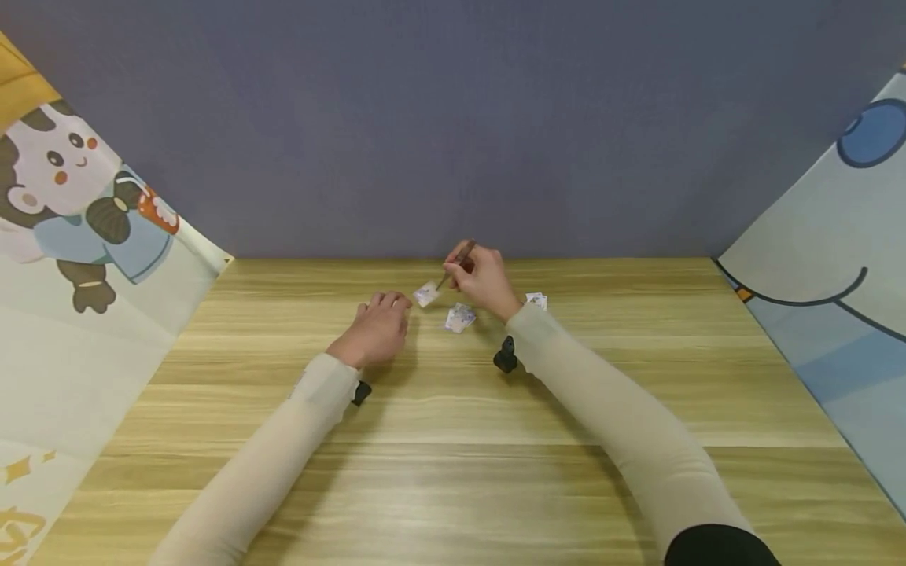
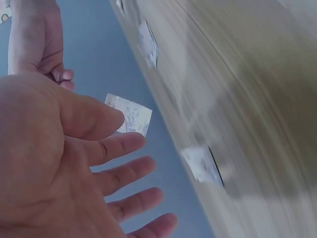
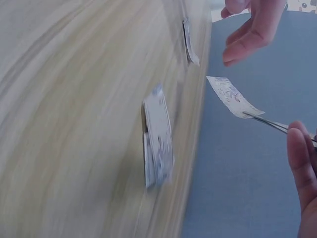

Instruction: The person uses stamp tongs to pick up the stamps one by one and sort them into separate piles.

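Observation:
My right hand [image 1: 487, 279] pinches a pair of tweezers [image 3: 271, 122] between thumb and fingers. Their tips grip one corner of a postage stamp [image 3: 232, 97] with perforated edges and a faint purple print, raised above the wooden table. Close by on the left, my left hand [image 1: 375, 328] hovers with fingers spread and relaxed; nothing is in it. In the left wrist view, its thumb overlaps the held stamp's edge. Below, between the hands, lies a small overlapping pile of stamps [image 1: 460, 317].
More stamps [image 1: 536, 301] lie beyond my right wrist. Another stamp [image 2: 203, 165] rests on the table near my left hand. A grey-blue panel [image 1: 453, 134] rises along the table's back edge, and cartoon-printed panels [image 1: 92, 204] stand at both sides.

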Action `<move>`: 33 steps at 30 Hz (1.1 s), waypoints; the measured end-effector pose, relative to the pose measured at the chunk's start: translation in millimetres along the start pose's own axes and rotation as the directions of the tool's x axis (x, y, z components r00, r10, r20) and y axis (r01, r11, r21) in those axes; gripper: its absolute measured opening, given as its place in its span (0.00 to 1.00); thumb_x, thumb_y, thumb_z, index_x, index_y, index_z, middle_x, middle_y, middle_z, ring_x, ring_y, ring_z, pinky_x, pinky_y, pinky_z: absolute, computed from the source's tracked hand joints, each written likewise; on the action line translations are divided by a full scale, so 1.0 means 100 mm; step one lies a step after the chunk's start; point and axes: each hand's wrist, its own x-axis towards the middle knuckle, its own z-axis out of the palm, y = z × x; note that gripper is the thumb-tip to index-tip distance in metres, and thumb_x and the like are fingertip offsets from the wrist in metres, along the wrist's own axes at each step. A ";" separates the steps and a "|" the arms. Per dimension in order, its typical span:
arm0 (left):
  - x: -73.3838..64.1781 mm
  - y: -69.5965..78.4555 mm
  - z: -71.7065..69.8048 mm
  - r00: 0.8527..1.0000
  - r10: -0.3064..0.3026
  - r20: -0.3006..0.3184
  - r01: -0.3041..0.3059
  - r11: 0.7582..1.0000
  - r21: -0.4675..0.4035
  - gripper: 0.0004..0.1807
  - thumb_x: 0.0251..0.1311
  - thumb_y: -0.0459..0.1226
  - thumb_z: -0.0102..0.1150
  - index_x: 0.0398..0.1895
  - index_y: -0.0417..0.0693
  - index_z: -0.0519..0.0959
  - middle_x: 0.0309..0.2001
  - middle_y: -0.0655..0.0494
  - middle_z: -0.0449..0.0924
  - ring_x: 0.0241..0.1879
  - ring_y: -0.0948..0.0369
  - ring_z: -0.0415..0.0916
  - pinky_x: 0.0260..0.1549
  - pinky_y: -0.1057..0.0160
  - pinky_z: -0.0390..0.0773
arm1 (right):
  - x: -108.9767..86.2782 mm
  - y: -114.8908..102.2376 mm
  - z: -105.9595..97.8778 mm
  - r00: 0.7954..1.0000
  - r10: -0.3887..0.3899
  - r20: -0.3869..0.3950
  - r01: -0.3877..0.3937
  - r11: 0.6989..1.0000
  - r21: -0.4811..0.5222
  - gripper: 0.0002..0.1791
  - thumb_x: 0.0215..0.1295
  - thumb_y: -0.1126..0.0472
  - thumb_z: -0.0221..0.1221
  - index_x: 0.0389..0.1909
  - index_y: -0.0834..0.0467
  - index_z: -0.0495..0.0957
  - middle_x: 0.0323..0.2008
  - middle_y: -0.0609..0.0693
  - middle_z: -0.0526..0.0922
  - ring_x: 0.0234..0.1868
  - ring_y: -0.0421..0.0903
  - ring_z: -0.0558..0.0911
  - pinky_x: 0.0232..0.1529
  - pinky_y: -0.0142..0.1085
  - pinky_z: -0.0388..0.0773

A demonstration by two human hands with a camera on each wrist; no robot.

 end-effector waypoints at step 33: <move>-0.19 -0.39 0.00 0.995 -0.080 0.054 0.080 0.997 0.009 0.24 0.70 0.36 0.39 0.68 0.42 0.61 0.67 0.46 0.57 0.65 0.45 0.51 0.54 0.39 0.56 | 0.18 -0.07 0.72 0.989 0.057 0.136 -0.056 0.998 -0.016 0.04 0.66 0.65 0.57 0.37 0.62 0.76 0.29 0.57 0.81 0.25 0.48 0.82 0.24 0.31 0.77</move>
